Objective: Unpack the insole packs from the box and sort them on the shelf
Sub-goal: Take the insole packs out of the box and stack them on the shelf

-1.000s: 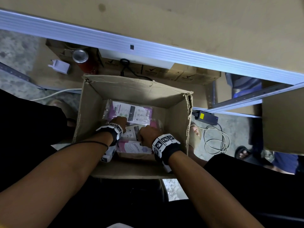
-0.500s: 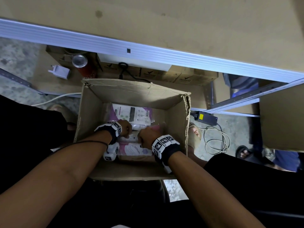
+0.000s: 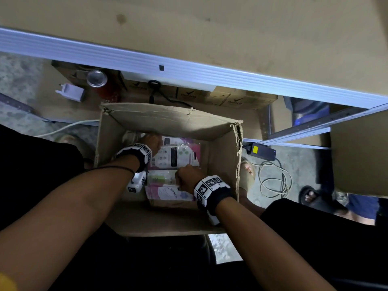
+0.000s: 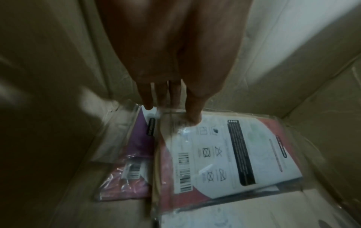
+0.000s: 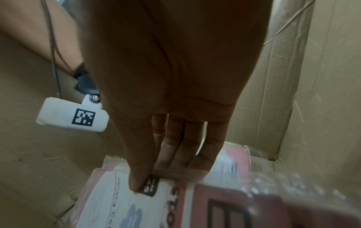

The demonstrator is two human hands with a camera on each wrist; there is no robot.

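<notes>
Reaching into an open brown cardboard box (image 3: 220,162) on the floor, both hands work among clear-wrapped insole packs with pink, purple and white printed cards. Left hand (image 3: 154,142): far left corner of the box; in the left wrist view its thumb (image 4: 192,108) presses on top of the corner of a pink-and-white pack (image 4: 224,154) while the fingers (image 4: 146,98) reach down behind that edge, pinching it. A purple pack (image 4: 134,162) lies beside and partly under this pack. Right hand (image 3: 186,178): nearer side of the box; in the right wrist view the thumb (image 5: 136,177) sits on the white card of a pack (image 5: 117,200) and the fingers (image 5: 181,148) pass behind its edge, gripping it. Remaining packs lie flat on the box floor. A wooden shelf board with a pale metal rail (image 3: 189,74) spans above the box. Below it stand a red drink can (image 3: 98,80) and a white plug adapter (image 3: 71,94); a coiled cable (image 3: 273,179) lies right of the box.
</notes>
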